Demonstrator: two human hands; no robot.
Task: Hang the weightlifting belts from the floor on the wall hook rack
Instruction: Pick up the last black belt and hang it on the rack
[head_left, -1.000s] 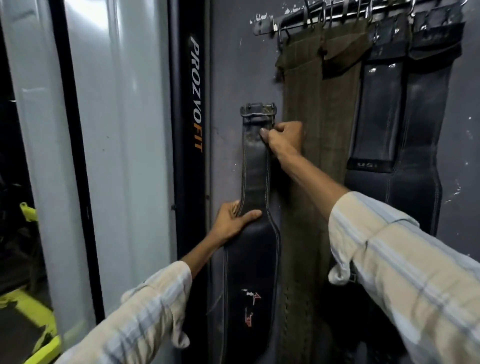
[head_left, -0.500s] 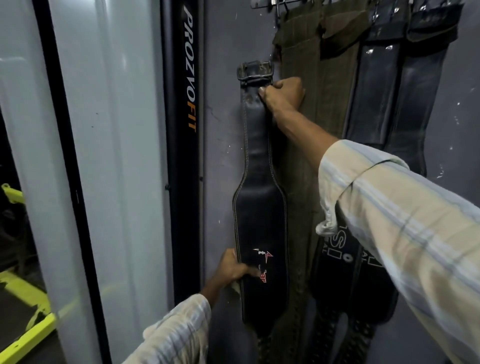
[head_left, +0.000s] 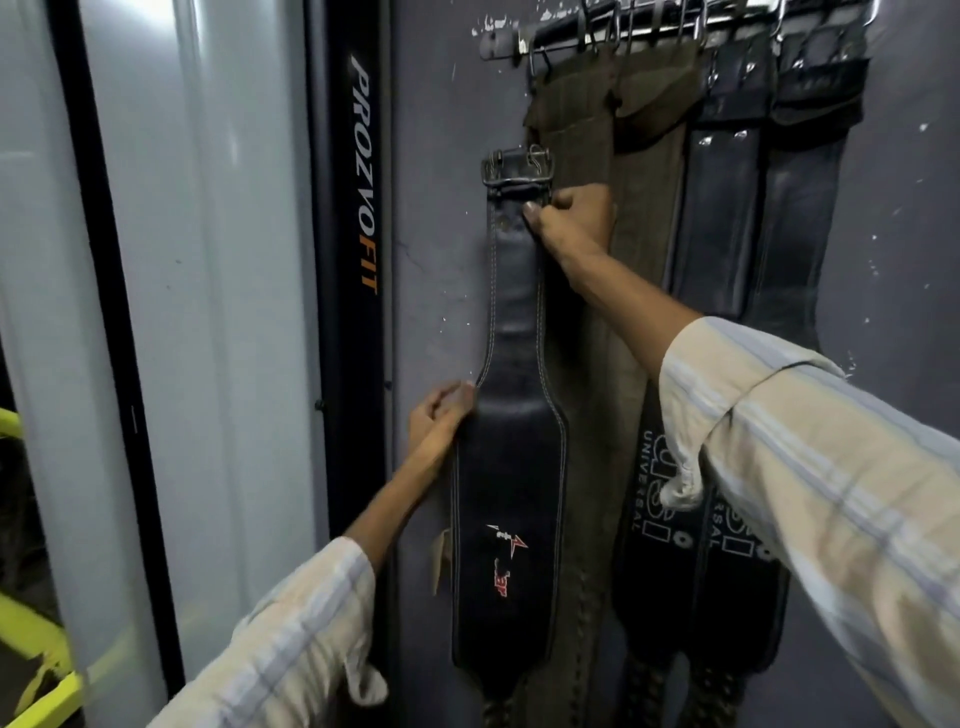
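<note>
A black leather belt (head_left: 511, 467) with a red logo hangs upright against the grey wall, its metal buckle (head_left: 517, 169) at the top, well below the hook rack (head_left: 623, 28). My right hand (head_left: 569, 221) is shut on the narrow strap just under the buckle. My left hand (head_left: 441, 418) grips the left edge where the belt widens. On the rack hang olive-brown belts (head_left: 602, 135) and two black belts (head_left: 763, 171), right of the one I hold.
A black upright post (head_left: 358, 208) lettered PROZVOFIT stands close to the left of the belt, with a pale glossy panel (head_left: 208, 260) beyond it. Yellow-green equipment (head_left: 31, 654) shows at the lower left. Bare wall lies between the post and the rack's left end.
The view has tilted up, so the rack shows again. My left hand has slid up the belt's left edge from near the logo to the shoulder. My right hand keeps its grip under the buckle.
</note>
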